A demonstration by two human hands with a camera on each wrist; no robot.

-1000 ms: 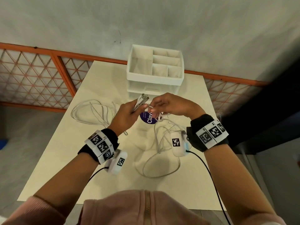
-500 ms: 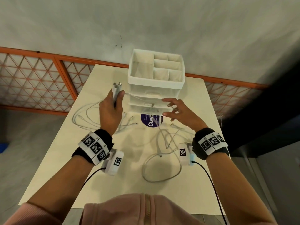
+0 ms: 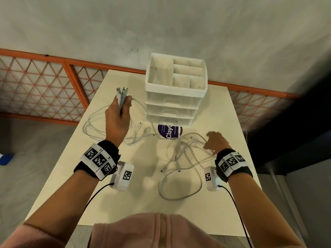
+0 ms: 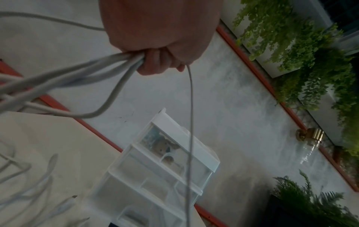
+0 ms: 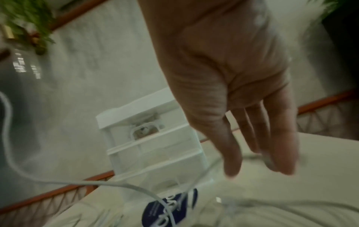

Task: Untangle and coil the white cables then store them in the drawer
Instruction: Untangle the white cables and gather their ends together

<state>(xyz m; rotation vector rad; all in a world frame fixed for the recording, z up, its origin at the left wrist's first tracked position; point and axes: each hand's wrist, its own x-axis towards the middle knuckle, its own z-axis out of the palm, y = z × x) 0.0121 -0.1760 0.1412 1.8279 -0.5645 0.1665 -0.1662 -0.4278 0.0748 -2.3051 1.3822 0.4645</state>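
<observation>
Table (image 3: 136,203) cluttered: your left hand (image 3: 116,120) grips bundled cable ends (image 3: 121,93); right hand (image 3: 216,142), fingers loose, holds nothing. Draw strands free slowly.

Left hand (image 3: 117,120) raised, fist curled in a tight grip; right hand (image 3: 215,142) lower, fingers (image 5: 233,153) straight, pointing down.

white cables (image 3: 180,158) tangled on table; plug ends bunched upright; drawer (image 3: 171,120) shut.

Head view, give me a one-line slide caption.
Left hand grips a bundle of white cable ends beside the drawer unit; right hand reaches into loose cables.
</observation>
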